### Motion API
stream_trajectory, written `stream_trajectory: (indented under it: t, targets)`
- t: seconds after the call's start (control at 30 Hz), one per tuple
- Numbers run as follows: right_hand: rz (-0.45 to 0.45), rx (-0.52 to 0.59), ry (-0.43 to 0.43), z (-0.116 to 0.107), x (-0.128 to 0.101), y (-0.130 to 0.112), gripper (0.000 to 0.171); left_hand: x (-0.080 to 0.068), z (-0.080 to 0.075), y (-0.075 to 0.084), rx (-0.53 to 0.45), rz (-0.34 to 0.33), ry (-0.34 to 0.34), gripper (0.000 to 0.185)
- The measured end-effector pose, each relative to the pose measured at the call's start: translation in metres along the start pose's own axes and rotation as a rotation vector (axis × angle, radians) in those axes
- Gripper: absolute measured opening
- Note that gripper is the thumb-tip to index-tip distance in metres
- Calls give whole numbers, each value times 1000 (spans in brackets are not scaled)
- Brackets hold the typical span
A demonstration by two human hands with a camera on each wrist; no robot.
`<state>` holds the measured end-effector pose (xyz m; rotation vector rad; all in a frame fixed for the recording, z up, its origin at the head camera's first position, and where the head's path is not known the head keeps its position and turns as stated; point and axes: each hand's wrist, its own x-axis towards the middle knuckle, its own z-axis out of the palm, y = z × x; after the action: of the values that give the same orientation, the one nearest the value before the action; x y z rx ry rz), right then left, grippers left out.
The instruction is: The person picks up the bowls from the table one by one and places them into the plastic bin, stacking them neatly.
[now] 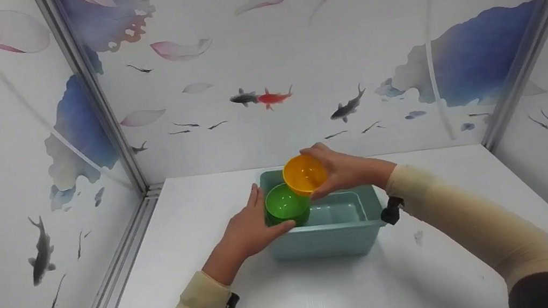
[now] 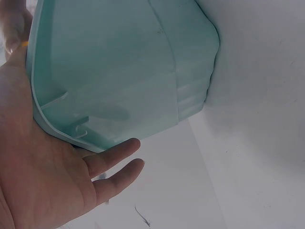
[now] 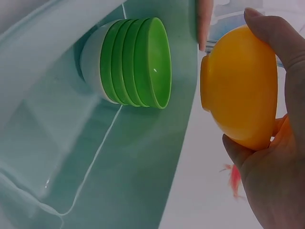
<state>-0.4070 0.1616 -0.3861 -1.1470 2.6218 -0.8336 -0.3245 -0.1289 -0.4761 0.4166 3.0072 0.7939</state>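
Note:
A teal plastic bin [image 1: 335, 234] stands on the white table. Inside its left end sits a nested stack of green bowls [image 1: 286, 205], seen from the side in the right wrist view [image 3: 143, 62]. My right hand [image 1: 344, 170] grips an orange bowl [image 1: 304, 174] by its rim and underside, tilted, just above and behind the green stack; the right hand [image 3: 271, 181] cups the orange bowl [image 3: 240, 86]. My left hand [image 1: 252, 228] rests flat against the bin's left wall, thumb by the rim. The left hand [image 2: 43, 181] shows straight fingers beside the bin [image 2: 124, 71].
The white table [image 1: 329, 303] is boxed in by walls printed with fish and lotus flowers on the left [image 1: 13, 187], back [image 1: 293, 64] and right. Metal posts [image 1: 98, 104] stand at the corners. Bare tabletop lies in front of and on both sides of the bin.

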Motion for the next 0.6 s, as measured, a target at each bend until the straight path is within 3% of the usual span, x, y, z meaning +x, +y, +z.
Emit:
stream_trajectory:
  t: [0.6]
  targets:
    - [-17, 9, -85, 18, 32, -7, 109, -1, -1, -1, -17, 11, 0, 129]
